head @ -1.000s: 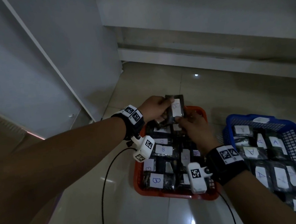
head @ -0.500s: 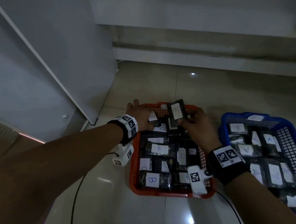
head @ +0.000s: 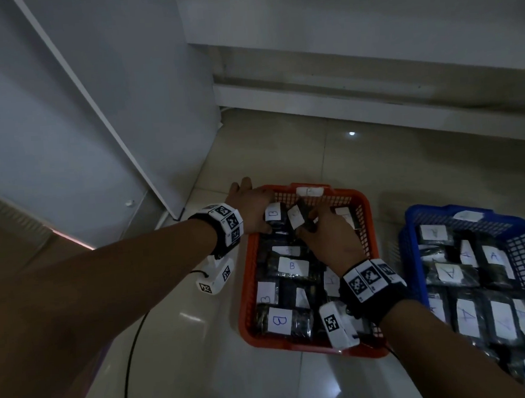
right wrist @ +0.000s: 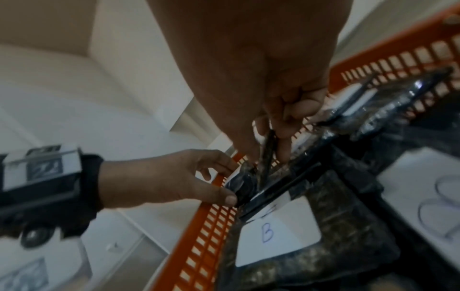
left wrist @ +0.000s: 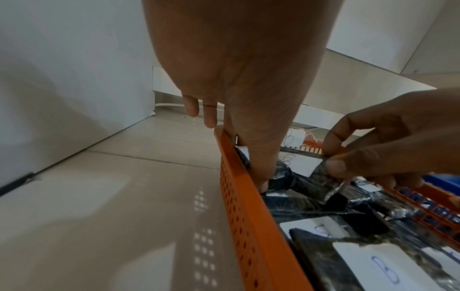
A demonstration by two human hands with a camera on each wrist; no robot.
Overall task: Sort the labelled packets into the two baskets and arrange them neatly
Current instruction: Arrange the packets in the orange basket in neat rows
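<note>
Head cam first: my right hand [head: 330, 236] is over the far end of the orange basket [head: 369, 222], pinching a dark packet [head: 303, 217] with a white label, tilted up on edge above the others. My left hand [head: 251, 206] is just left of it at the basket's far-left corner, thumb down inside against a B packet [head: 274, 214], other fingers out over the rim. Below both wrists the basket is packed with more B-labelled packets [head: 291, 266]. Off to the right of my right arm sits the blue basket [head: 411, 219], full of A-labelled packets [head: 493, 257]. Both baskets are on the tiled floor [head: 282, 147], close together but not touching.

Left wrist cam: left hand [left wrist: 239, 82] straddles the orange basket wall [left wrist: 239, 196], thumb pushed down inside next to a dark packet, two fingers hanging loose outside the rim. So relaxed-ish, not wrapped round anything I can make out. The right hand [left wrist: 388, 137] comes in from the right, thumb and fingertips nipping the edge of the held packet [left wrist: 321, 183].

Right wrist cam: right hand [right wrist: 261, 78] fingers are clamped either side of the thin packet [right wrist: 267, 155], seen edge-on. The left hand [right wrist: 169, 177] is at the rim, thumb on a packet's edge. A flat B packet [right wrist: 278, 230] lies just under them.
</note>
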